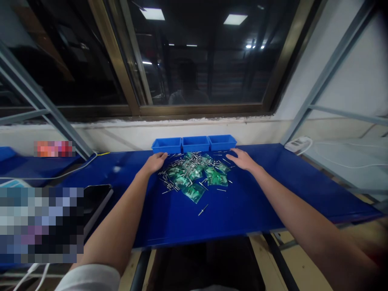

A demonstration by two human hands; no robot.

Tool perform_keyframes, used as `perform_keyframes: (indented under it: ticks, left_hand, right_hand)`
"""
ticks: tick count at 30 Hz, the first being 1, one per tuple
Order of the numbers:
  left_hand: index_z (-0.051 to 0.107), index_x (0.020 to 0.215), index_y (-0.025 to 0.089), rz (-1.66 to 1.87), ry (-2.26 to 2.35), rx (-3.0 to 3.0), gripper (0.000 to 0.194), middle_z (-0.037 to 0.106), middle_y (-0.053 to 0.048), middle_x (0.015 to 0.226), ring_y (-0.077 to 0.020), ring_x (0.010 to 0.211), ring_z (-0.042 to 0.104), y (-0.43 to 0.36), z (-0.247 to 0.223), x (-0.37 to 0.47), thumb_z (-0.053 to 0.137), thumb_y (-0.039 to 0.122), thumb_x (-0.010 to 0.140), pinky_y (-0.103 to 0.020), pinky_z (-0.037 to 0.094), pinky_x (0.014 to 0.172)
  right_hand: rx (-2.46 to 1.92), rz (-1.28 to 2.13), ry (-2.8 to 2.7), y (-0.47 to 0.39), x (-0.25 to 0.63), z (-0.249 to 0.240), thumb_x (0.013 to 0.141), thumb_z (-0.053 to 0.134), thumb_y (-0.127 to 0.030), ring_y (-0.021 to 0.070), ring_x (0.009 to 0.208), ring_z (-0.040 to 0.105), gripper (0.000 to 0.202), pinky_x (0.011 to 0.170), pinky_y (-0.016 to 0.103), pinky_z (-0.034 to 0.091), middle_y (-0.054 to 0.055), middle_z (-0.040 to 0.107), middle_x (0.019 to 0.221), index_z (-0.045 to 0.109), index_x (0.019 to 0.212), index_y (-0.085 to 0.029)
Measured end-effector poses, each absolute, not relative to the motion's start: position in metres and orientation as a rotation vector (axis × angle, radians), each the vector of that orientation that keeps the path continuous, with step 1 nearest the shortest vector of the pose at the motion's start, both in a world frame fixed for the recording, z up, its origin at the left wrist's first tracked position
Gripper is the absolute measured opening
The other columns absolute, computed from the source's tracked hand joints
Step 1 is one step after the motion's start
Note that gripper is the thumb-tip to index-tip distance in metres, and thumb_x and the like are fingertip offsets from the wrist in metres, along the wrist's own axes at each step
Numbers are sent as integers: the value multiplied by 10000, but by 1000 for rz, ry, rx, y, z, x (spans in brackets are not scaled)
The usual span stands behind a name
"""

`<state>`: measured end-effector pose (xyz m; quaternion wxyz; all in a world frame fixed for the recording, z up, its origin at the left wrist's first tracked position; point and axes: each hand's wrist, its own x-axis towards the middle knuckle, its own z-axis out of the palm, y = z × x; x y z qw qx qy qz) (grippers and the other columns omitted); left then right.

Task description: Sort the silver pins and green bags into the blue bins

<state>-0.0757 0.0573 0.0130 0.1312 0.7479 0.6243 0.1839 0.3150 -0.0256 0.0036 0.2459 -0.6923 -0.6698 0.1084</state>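
A loose pile of blind rivets (194, 161) and small clear bags of green pieces (216, 176) lies on the blue tabletop (172, 226). My left hand (155, 162) rests at the pile's left edge, its fingers loosely stretched and partly hidden from view. On the opposite side, my right hand (241, 159) is open, with thumb and fingers apart beside the pile's right edge. Neither hand visibly holds anything. One bag (194, 192) lies at the near side of the pile. Closer to me, a single rivet (203, 209) lies apart.
Three blue bins stand in a row behind the pile: left bin (166, 144), middle bin (195, 144), right bin (222, 141). A dark phone-like device (97, 198) sits at left, beside a blurred area. A white power strip (298, 144) lies at the right rear.
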Motion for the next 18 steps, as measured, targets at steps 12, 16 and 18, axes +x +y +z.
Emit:
perform_keyframes:
  ticks: [12,16,18]
  left_hand:
    - [522,1203,197,370,1889,2456,495,517,-93,1242,-241,1142,477,71,-6,-62,301,457,844,-336,358,969]
    - [529,1194,200,395,1846,2521,463,527,-77,1215,-232,1144,461,71,-3,-58,314,417,846,-325,345,982]
    - [531,1193,198,383,1808,2544,473,531,-80,1204,-237,1143,455,71,-3,-55,320,435,842,-330,339,985]
  right_hand:
    - [-2104,242,-1768,12,306,-13,744,383,-682,339,1272,302,804,1009,434,255,185,389,1360,416,1313,-113]
    - [-2099,185,-1796,16,300,-15,742,361,-698,338,1254,323,791,1011,431,248,169,412,1343,451,1291,-136]
    - [-2073,183,-1846,17,295,-15,741,344,-708,332,1248,329,798,1021,426,233,167,425,1330,457,1287,-136]
